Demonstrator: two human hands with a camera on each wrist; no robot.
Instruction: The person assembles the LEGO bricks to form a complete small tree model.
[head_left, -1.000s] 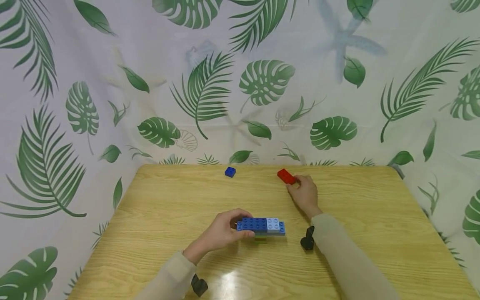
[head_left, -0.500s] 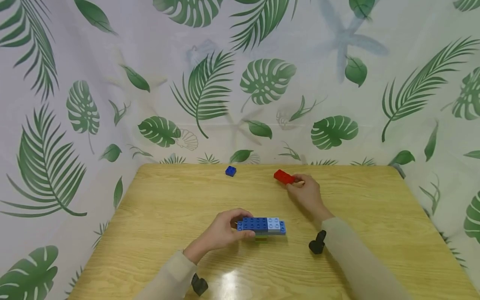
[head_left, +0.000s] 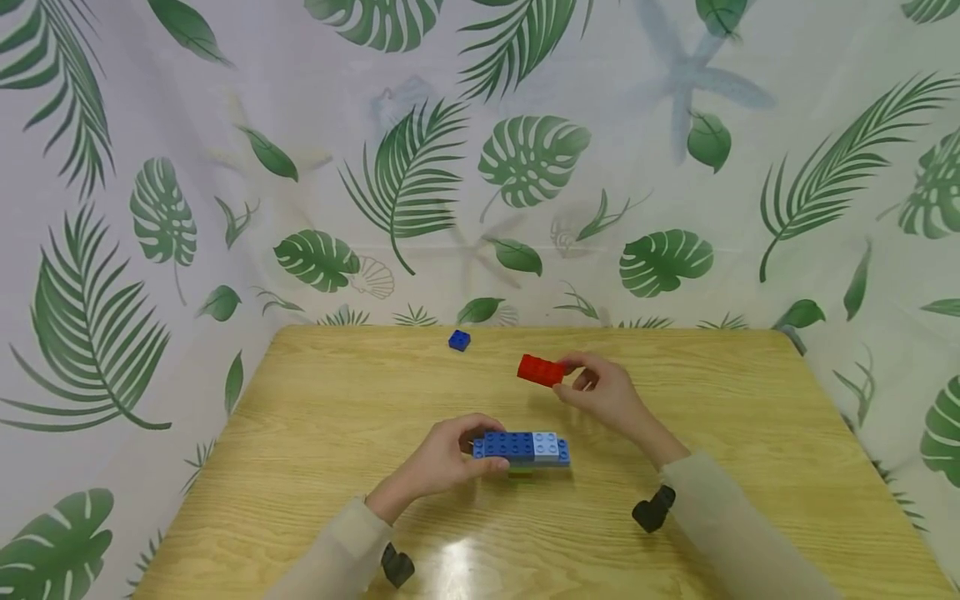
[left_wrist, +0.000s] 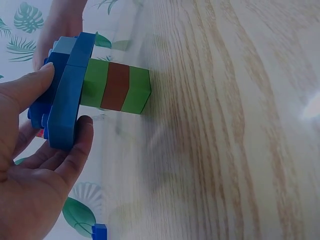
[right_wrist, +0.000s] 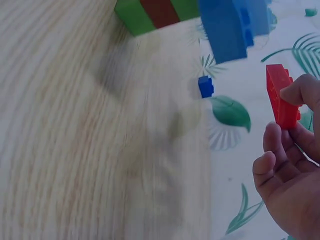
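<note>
A stack of plastic building bricks (head_left: 522,451), with a long dark-blue and light-blue top layer over green and brown bricks beneath, is gripped at its left end by the left hand (head_left: 438,461), the thumb and fingers being curled round the blue layer. The stack is held near the middle of the pale wood-grain worktop (head_left: 750,417); whether its green base touches the surface cannot be told from the head view (in the left wrist view the base seems to rest against the wood).

A red rectangular plastic brick (head_left: 541,370) is pinched at its right end between the thumb and fingertips of the right hand (head_left: 600,393). The red brick is carried above the worktop, behind the stack and slightly to its right, apart from it.

A small dark-blue square brick (head_left: 460,340) is seen lying alone near the far edge of the worktop, well apart from both hands. A white backdrop printed with green leaves (head_left: 525,158) is hung behind and beside the worktop.
</note>
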